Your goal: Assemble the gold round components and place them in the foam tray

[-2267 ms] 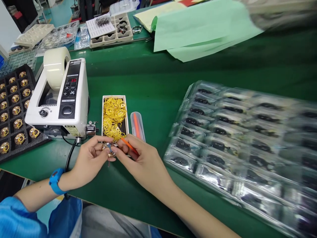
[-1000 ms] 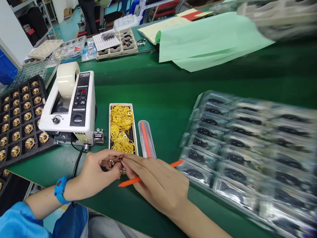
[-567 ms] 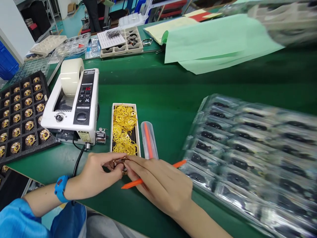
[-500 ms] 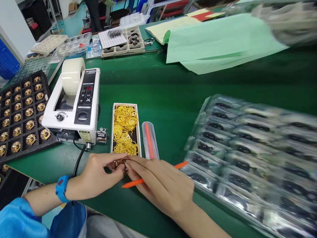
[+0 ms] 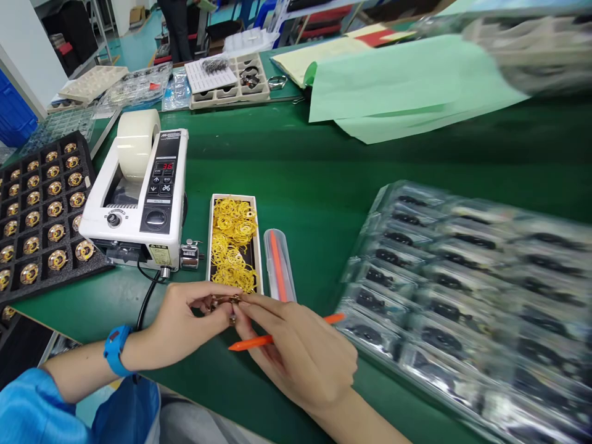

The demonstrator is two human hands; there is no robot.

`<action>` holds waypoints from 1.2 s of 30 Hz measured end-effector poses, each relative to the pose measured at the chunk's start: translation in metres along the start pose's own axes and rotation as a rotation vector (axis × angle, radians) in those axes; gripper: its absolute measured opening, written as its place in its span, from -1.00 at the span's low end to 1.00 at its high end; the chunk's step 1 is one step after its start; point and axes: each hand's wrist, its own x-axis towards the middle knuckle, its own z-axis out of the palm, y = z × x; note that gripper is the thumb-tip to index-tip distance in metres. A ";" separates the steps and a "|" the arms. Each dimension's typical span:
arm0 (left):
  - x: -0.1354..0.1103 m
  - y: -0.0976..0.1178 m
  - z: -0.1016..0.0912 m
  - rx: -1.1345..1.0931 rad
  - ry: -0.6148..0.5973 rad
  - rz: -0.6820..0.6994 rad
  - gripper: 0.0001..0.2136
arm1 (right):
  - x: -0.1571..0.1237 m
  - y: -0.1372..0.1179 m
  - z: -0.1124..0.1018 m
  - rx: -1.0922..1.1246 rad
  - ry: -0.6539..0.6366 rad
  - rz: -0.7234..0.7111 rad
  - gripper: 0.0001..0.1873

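Observation:
My left hand (image 5: 189,320), with a blue band at the wrist, is closed on a small shiny brown-gold metal watch part (image 5: 234,300), mostly hidden by fingers. My right hand (image 5: 300,351) meets it there, thumb and fingertips pressed at the same part. Tucked through the right hand is an orange pointed stick (image 5: 252,343), its tip out toward the left and its other end showing past the knuckles. Just beyond the fingertips lies an open box (image 5: 260,259) of thin yellow rings (image 5: 234,225). Beside the box is a clear case (image 5: 284,265) with an orange strip inside.
A white tape dispenser (image 5: 169,185) stands at left, beside a black foam tray (image 5: 69,259) of round gold watch parts. Clear blister trays (image 5: 416,364) with dark pieces spread at right. Green sheets (image 5: 383,86) and a beige compartment tray (image 5: 259,95) lie at the back.
My right hand has turned slightly and its wrist has shifted left. The fingers of both hands have moved a little around the metal part. The orange stick stays in the right hand.

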 end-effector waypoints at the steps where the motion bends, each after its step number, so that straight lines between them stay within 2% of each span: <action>1: 0.001 0.001 0.000 -0.057 -0.006 -0.049 -0.78 | 0.000 0.000 -0.001 0.030 -0.012 0.031 -0.94; 3: 0.004 0.002 -0.002 -0.181 -0.023 -0.140 -0.82 | 0.001 0.000 -0.005 0.139 -0.046 0.095 -0.96; 7: 0.009 0.004 -0.007 -0.362 -0.054 -0.238 -0.86 | 0.003 0.007 -0.017 0.466 -0.087 0.254 -0.79; 9: 0.010 0.005 -0.010 -0.376 -0.068 -0.253 -0.86 | 0.006 0.011 -0.021 0.545 -0.101 0.356 -0.85; 11: 0.010 0.005 -0.012 -0.385 -0.107 -0.280 -0.87 | 0.009 0.014 -0.023 0.548 -0.153 0.400 -0.91; 14: 0.010 0.004 -0.014 -0.405 -0.181 -0.340 -0.83 | 0.013 0.015 -0.022 0.564 -0.272 0.342 -0.88; 17: 0.010 0.002 -0.013 -0.400 -0.194 -0.347 -0.76 | 0.014 0.014 -0.021 0.584 -0.311 0.294 -0.90; 20: 0.010 0.000 -0.010 -0.386 -0.167 -0.324 -0.65 | 0.012 0.011 -0.023 0.446 -0.224 0.230 -0.94; 23: 0.010 -0.002 -0.007 -0.376 -0.138 -0.293 -0.58 | 0.007 0.006 -0.022 0.170 -0.080 0.045 -0.91; 25: 0.010 -0.002 -0.005 -0.378 -0.120 -0.277 -0.57 | 0.005 0.002 -0.019 0.008 -0.034 -0.043 -0.92; 28: 0.007 -0.001 -0.003 -0.385 -0.103 -0.278 -0.59 | 0.003 0.000 -0.011 -0.086 -0.021 -0.005 -0.93; 31: 0.003 0.002 -0.001 -0.384 -0.083 -0.288 -0.62 | 0.002 0.003 -0.005 0.009 -0.030 0.045 -0.95; 36: 0.000 0.004 0.001 -0.372 -0.062 -0.316 -0.65 | 0.001 0.005 -0.004 0.050 -0.046 -0.009 -0.90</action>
